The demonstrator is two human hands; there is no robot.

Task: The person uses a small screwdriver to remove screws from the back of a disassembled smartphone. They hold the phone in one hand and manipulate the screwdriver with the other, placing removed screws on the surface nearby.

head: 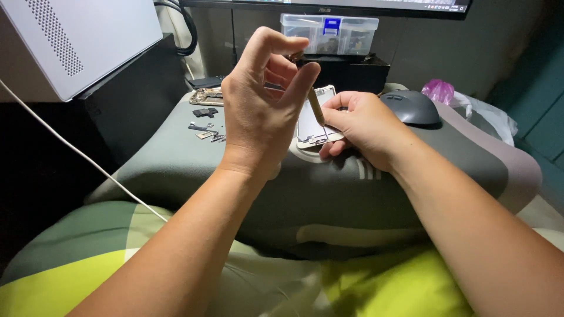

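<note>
Brass-toned slim screwdriver (pixel 316 105) in left hand (pixel 258 111), flat white phone frame (pixel 313 120) under right hand (pixel 361 126)

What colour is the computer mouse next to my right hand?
The mouse is dark grey, almost black; the head view shows it beside the right hand.

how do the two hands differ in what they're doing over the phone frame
The left hand is raised above the cushion, its fingers pinching the top of a thin screwdriver; the right hand lies low on the cushion, gripping the edge of the white phone frame. The left hand shows its back to the camera with the fingers curled upward; the right hand is turned sideways, its thumb on the frame. Both are bare and work on the same frame.
</note>
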